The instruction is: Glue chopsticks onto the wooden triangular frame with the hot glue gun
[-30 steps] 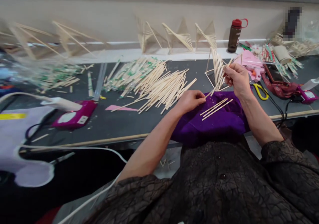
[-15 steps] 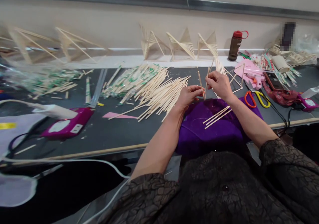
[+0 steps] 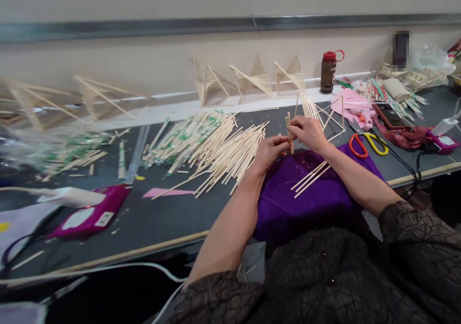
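At the near edge of the counter (image 3: 162,223), a purple cloth (image 3: 306,208) is spread in front of the person, with three loose sticks (image 3: 311,181) lying on it roughly side by side. The right forearm crosses over their far ends.

Both forearms reach forward and converge just beyond the cloth. The left hand (image 3: 272,153) is angled inward, its fingers closed together and pinching the lower part of a pair of held sticks (image 3: 290,134). The right hand (image 3: 309,131) comes in from the opposite side, palm down, its thumb and fingers pinched on the same pair higher up. The held sticks stand nearly upright and close together — whether they touch along their full length cannot be told.

To the left lie a magenta box (image 3: 117,196) and a pink strip (image 3: 167,193). A heap of bare sticks (image 3: 234,151) is beside the left hand, with wrapped sticks (image 3: 187,136) adjoining its far left side. Scissor handles (image 3: 362,156), one red and one yellow, rest to the right of the cloth.

Just past the right hand is a stick frame (image 3: 312,108). Farther back — along the wall — stand further stick structures (image 3: 252,81) and a dark bottle (image 3: 327,76) with a red cap.
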`<action>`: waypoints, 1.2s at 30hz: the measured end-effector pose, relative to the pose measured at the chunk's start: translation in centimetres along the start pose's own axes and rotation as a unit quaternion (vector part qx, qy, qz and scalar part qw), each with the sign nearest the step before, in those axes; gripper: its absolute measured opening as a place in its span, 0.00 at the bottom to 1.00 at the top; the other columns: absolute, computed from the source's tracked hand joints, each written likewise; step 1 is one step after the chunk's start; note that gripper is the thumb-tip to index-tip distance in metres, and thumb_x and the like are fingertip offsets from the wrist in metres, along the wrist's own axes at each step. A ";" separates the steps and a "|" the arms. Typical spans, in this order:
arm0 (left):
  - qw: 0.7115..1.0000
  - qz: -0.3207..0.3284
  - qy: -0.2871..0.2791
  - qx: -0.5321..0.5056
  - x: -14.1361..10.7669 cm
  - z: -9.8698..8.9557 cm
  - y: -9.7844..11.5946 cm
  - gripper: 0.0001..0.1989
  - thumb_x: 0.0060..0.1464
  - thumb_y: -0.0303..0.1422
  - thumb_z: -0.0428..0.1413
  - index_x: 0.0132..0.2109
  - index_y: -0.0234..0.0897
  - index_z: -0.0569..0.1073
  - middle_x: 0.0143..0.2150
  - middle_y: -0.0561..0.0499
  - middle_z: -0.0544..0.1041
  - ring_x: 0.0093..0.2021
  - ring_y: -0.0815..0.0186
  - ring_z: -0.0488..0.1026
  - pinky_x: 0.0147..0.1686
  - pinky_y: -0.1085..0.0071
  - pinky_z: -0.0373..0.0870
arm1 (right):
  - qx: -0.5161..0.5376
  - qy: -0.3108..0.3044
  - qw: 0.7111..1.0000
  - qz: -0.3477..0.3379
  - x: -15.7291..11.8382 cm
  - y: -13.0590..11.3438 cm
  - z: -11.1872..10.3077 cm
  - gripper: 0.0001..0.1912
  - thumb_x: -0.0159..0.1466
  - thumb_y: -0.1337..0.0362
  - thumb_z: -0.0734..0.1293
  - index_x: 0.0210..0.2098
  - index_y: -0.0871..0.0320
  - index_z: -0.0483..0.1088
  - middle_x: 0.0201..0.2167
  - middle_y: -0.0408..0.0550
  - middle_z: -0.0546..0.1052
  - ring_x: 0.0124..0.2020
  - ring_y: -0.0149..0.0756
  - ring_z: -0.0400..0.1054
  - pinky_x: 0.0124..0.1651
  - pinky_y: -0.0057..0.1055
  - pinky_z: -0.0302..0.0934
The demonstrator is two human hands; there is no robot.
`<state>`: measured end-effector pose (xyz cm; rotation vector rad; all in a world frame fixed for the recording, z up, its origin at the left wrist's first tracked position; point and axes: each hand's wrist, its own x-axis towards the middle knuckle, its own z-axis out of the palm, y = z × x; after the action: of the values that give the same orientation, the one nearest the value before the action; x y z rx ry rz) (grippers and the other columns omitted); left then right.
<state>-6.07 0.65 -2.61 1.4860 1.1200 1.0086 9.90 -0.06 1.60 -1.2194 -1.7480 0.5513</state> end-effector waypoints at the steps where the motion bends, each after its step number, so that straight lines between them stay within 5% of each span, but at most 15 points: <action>1: 1.000 0.002 0.001 0.000 0.0 0.0 -0.1 0.16 0.40 0.39 0.65 0.37 0.35 0.82 0.33 0.48 0.81 0.32 0.66 0.75 0.31 0.72 0.69 | 0.003 -0.002 1.000 0.003 0.0 0.1 0.1 0.06 0.60 0.70 0.64 0.27 0.58 0.69 0.23 0.42 0.74 0.29 0.31 0.70 0.37 0.27 0.60; 14: 0.999 0.018 0.013 0.025 -0.3 0.2 0.5 0.15 0.41 0.40 0.64 0.35 0.35 0.81 0.30 0.49 0.80 0.30 0.65 0.74 0.30 0.72 0.69 | 0.035 0.004 0.999 0.015 0.0 0.5 0.4 0.05 0.60 0.68 0.64 0.27 0.59 0.70 0.21 0.41 0.74 0.26 0.29 0.70 0.30 0.24 0.61; 20: 0.998 0.032 0.057 0.013 -1.9 -1.2 2.1 0.16 0.40 0.40 0.65 0.37 0.35 0.80 0.28 0.51 0.78 0.27 0.69 0.71 0.26 0.74 0.65 | 0.181 0.056 0.982 0.013 -0.7 -0.9 -2.2 0.08 0.61 0.61 0.65 0.31 0.60 0.70 0.22 0.41 0.72 0.24 0.28 0.71 0.23 0.22 0.60; 24: 0.990 0.028 -0.023 0.135 -3.4 -2.5 2.3 0.16 0.41 0.40 0.65 0.37 0.36 0.81 0.27 0.51 0.78 0.25 0.67 0.70 0.26 0.72 0.65 | 0.205 0.062 0.977 0.011 -0.7 -2.3 -5.9 0.06 0.60 0.63 0.67 0.30 0.60 0.69 0.24 0.41 0.72 0.22 0.24 0.69 0.19 0.19 0.57; 27: 0.956 0.037 -0.129 0.262 -4.0 -2.9 2.7 0.13 0.42 0.40 0.64 0.36 0.41 0.83 0.30 0.50 0.80 0.28 0.64 0.73 0.28 0.70 0.67 | 0.226 0.054 0.972 0.033 -0.1 -2.4 -8.3 0.07 0.60 0.66 0.68 0.28 0.61 0.67 0.23 0.41 0.70 0.21 0.23 0.68 0.19 0.18 0.55; 29: 0.942 0.057 -0.145 0.297 -4.2 -2.6 3.6 0.13 0.41 0.41 0.65 0.36 0.43 0.83 0.35 0.49 0.81 0.31 0.63 0.74 0.29 0.69 0.68 | 0.248 0.046 0.966 0.055 0.4 -2.0 -9.4 0.07 0.59 0.68 0.69 0.27 0.62 0.67 0.22 0.41 0.69 0.21 0.23 0.68 0.19 0.18 0.55; 34: 0.993 -0.008 -0.072 0.096 -3.4 0.4 7.2 0.15 0.49 0.41 0.60 0.43 0.41 0.82 0.37 0.45 0.82 0.31 0.64 0.76 0.24 0.71 0.68 | 0.289 -0.005 0.954 0.077 1.5 -1.7 -10.4 0.05 0.57 0.73 0.70 0.30 0.65 0.69 0.21 0.41 0.69 0.21 0.25 0.69 0.19 0.16 0.55; 36: 0.995 -0.038 -0.089 0.035 -2.9 2.1 8.3 0.15 0.49 0.41 0.60 0.42 0.40 0.82 0.37 0.45 0.82 0.27 0.66 0.74 0.21 0.72 0.66 | 0.291 -0.030 0.954 0.066 1.8 -2.2 -10.5 0.03 0.58 0.73 0.69 0.31 0.66 0.70 0.20 0.41 0.69 0.21 0.25 0.70 0.19 0.16 0.55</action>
<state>-3.45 -3.42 5.02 1.5451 1.0854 0.7749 17.66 -0.77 9.16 -0.9015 -1.4057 1.1012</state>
